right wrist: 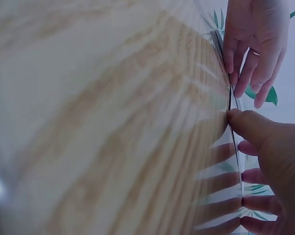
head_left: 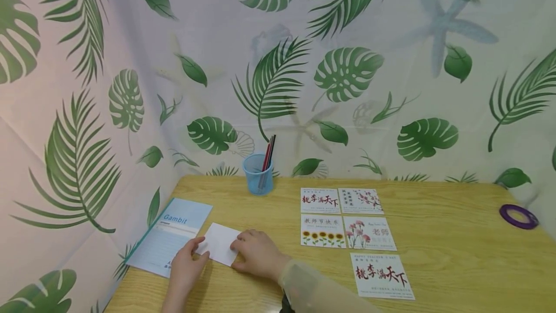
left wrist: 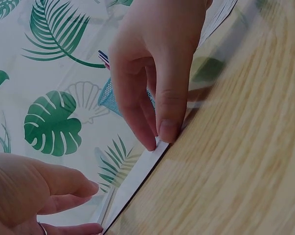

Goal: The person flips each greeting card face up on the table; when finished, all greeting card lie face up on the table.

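A plain white card point(head_left: 220, 244) lies on the table beside the notebook. My right hand point(head_left: 258, 255) holds its right side; in the left wrist view the thumb and fingers of that right hand point(left wrist: 157, 73) pinch the card's edge point(left wrist: 142, 169). At the card's left side is my left hand point(head_left: 187, 264), its thumb and fingers spread apart. Fingertips of the left hand point(left wrist: 44, 193) touch the near end of the card, and its thumb stays off it. From the right wrist, the right hand point(right wrist: 279, 166) has its thumb on the thin card edge point(right wrist: 235, 134).
A pale blue notebook point(head_left: 173, 233) marked Gambit lies at the left. Behind stands a blue mesh pen holder point(head_left: 258, 182) with several pencils. To the right lie several printed greeting cards, one sunflower card point(head_left: 323, 231) among them. A purple tape roll point(head_left: 506, 216) sits far right.
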{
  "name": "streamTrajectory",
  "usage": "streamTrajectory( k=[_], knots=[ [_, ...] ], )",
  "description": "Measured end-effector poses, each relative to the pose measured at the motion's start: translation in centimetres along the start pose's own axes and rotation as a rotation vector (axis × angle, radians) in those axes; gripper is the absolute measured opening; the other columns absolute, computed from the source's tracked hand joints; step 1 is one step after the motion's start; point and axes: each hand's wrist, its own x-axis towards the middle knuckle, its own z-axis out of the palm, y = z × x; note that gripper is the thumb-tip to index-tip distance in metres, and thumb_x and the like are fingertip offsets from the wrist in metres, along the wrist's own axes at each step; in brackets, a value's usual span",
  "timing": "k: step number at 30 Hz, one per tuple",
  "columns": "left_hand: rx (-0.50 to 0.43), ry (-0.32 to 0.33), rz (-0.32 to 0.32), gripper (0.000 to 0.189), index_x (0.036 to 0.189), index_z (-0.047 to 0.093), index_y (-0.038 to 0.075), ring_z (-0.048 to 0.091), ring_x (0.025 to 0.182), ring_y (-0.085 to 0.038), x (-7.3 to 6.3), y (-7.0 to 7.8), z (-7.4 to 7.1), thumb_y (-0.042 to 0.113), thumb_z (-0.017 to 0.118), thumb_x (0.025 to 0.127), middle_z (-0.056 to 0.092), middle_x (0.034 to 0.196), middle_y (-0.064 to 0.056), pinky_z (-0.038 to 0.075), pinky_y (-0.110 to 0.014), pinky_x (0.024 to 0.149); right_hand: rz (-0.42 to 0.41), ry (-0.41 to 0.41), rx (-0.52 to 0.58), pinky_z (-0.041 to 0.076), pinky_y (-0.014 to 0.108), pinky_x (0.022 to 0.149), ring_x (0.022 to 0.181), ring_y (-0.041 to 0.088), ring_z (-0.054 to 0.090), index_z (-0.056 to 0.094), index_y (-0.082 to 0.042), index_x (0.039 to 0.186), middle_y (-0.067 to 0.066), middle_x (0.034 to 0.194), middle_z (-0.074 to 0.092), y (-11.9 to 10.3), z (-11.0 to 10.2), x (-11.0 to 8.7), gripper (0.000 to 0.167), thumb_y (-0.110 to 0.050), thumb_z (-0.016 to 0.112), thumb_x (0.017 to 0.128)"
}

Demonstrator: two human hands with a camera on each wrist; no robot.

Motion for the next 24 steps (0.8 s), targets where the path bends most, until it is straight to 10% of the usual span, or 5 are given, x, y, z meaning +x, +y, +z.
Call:
streamTrajectory(
  k=[24],
  knots=[
    [-0.012, -0.004, -0.016, 0.048, 0.136, 0.053, -0.002, 0.05, 0.127, -0.048, -0.21, 0.26, -0.24, 0.01, 0.063, 0.091, 0.052, 0.137, -0.032, 0.041, -0.058, 0.108, -0.038, -0.02, -0.049, 0.057, 0.038, 0.081, 0.101, 0.021, 0.068, 0.07, -0.024, 0.103, -0.009, 0.092, 0.067, -0.03, 0.23, 0.57, 0.029, -0.048, 0.067, 0.088]
  ],
)
